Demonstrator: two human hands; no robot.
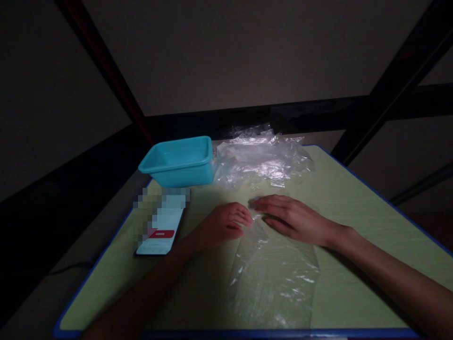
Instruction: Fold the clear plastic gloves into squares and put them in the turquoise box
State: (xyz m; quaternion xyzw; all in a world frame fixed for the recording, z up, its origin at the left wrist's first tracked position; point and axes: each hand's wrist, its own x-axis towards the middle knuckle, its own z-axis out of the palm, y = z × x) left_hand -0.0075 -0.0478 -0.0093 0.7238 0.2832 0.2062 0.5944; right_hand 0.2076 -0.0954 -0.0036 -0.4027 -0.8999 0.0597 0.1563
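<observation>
A clear plastic bag (274, 283) lies spread on the table between my arms, reaching almost to the near edge. My left hand (231, 221) is at the bag's upper left side, its fingers curled together over the film. The exact grip of its fingertips is hard to see. My right hand (288, 216) rests palm down on the upper part of the bag, fingers stretched out toward the left and thumb apart. Only a small gap separates the two hands.
A pile of crumpled clear plastic bags (260, 156) lies at the table's far side. Left of it stands a turquoise plastic basket (184, 174). A phone (166, 222) with a lit screen, partly blurred out, lies near the left edge. Blue edging (371, 186) borders the pale green table (354, 208).
</observation>
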